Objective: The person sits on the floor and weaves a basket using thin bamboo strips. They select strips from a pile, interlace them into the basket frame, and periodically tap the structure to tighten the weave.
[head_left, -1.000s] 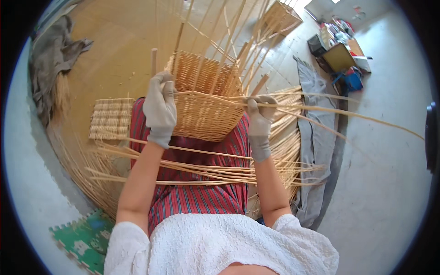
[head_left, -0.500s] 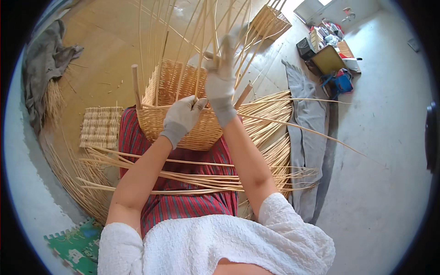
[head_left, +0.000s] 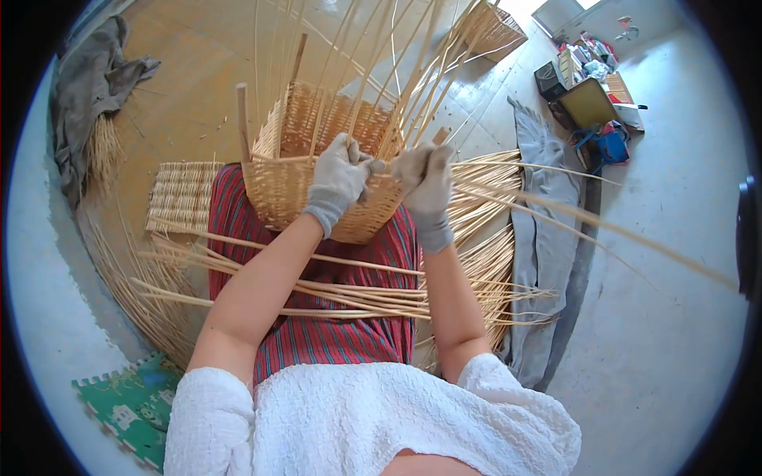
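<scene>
A partly woven willow basket (head_left: 278,194) rests on my lap, with upright stakes rising from it and thick corner sticks (head_left: 242,119) standing at its corners. My left hand (head_left: 340,178), in a pale work glove, is closed at the near rim, pinching a rod at the weave. Just right of it, my gloved right hand (head_left: 426,181) is closed round a long willow rod (head_left: 635,235), smeared by motion, which trails out to the right. The fingertips of both hands are partly hidden.
Loose rods (head_left: 357,297) lie across my lap. To the right, a bundle of rods (head_left: 484,262) lies by a grey cloth (head_left: 544,246). A woven panel (head_left: 182,194) is at left. Another basket (head_left: 496,36) and a box of items (head_left: 591,107) stand farther off.
My right hand has come down from among the upright stakes to the near rim, drawing a rod out to the right. My left hand stays at the rim.
</scene>
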`<state>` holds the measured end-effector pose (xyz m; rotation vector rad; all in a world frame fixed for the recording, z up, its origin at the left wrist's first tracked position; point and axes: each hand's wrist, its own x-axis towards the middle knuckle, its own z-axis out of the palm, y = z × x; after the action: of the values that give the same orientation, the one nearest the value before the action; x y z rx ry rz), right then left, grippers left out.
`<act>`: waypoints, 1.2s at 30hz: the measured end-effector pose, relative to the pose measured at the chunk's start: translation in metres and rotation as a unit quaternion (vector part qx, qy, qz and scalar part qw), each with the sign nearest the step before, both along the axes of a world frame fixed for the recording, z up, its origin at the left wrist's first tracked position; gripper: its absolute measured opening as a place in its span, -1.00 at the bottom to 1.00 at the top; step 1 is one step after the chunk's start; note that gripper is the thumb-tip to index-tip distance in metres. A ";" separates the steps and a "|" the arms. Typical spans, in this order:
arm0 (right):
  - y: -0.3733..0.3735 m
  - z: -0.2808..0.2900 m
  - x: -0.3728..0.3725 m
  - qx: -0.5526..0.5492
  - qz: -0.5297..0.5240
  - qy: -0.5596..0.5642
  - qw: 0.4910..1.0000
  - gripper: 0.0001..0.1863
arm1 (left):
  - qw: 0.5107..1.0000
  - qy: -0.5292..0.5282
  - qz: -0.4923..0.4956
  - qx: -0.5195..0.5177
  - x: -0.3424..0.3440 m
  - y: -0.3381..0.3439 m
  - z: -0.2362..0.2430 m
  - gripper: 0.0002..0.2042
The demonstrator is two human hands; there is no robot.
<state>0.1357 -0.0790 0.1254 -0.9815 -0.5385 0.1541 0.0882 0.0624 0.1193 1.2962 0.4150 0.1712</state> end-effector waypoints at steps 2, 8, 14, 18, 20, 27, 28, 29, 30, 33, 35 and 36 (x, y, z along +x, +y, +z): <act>-0.005 0.001 0.006 0.160 0.083 0.099 0.979 -0.44 | 1.000 -0.023 0.003 -0.009 0.002 -0.001 -0.007 -0.66; 0.000 -0.018 -0.044 -0.062 -0.127 0.048 0.989 -0.52 | 0.972 -0.010 -0.003 0.233 -0.021 0.006 0.007 -0.85; -0.047 0.030 -0.061 -0.134 -0.156 0.224 0.953 -0.58 | 0.928 -0.148 0.023 0.343 -0.076 0.030 0.015 -0.60; -0.046 -0.016 -0.119 -0.560 -0.043 -0.185 0.806 -0.58 | 0.814 -0.173 -0.134 0.539 -0.150 0.092 0.012 -0.64; -0.052 -0.029 -0.131 -0.630 -0.046 -0.261 0.730 -0.59 | 0.725 -0.129 -0.196 0.648 -0.177 0.123 0.001 -0.71; -0.028 -0.025 -0.147 -0.428 -0.105 -0.032 0.897 -0.74 | 0.796 0.016 -0.086 0.599 -0.183 0.171 0.000 -0.76; -0.016 -0.021 -0.148 -0.283 0.092 0.202 0.933 -0.57 | 0.779 -0.051 -0.057 0.623 -0.179 0.165 0.004 -0.75; 0.002 -0.034 -0.150 -0.025 0.176 0.316 0.932 -0.41 | 0.757 -0.129 -0.033 0.640 -0.173 0.156 0.011 -0.74; 0.024 -0.020 -0.154 0.018 0.148 0.292 0.945 -0.42 | 0.729 -0.199 -0.006 0.655 -0.172 0.153 0.015 -0.73; 0.075 0.016 -0.165 0.004 0.144 0.225 0.964 -0.67 | 0.900 -0.241 0.246 0.266 -0.155 0.158 -0.025 -0.70; 0.096 0.036 -0.178 -0.235 0.147 -0.117 0.954 -0.52 | 0.921 -0.201 0.287 0.167 -0.137 0.161 -0.032 -0.63; 0.111 0.036 -0.189 -0.249 0.115 -0.200 0.941 -0.55 | 0.931 -0.179 0.291 0.128 -0.131 0.161 -0.034 -0.62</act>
<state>-0.0530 0.0322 0.1612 -1.4553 -1.0216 0.3141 -0.0425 0.2230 0.0850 1.3301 0.4620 0.9762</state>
